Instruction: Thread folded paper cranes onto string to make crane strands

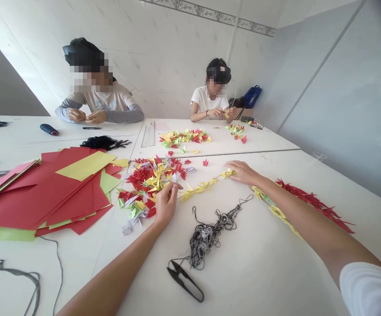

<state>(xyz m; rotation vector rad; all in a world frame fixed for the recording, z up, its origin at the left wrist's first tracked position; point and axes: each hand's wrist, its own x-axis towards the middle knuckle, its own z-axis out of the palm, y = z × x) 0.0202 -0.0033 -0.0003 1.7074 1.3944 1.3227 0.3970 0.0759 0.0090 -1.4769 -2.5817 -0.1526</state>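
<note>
A string of yellow folded-paper cranes (199, 189) stretches between my two hands just over the white table. My left hand (167, 202) is closed, thumb on top, around the thread at the string's left end; its fingertips are partly hidden. At the right end my right hand (243, 172) reaches over, fingers closed on the last yellow crane. Beside my left hand lies a pile of loose paper cranes (142, 177) in red, yellow, green and lilac. Below the string are a tangle of grey and black thread (206, 239) and black thread snips (185, 281).
Finished-looking strings of red cranes (312, 204) and yellow cranes (282, 215) lie under and beyond my right forearm. Red paper sheets (45, 188) cover the left side, near black thread (103, 142). Two people (96, 94) (212, 96) sit opposite, with more cranes (185, 137) before them.
</note>
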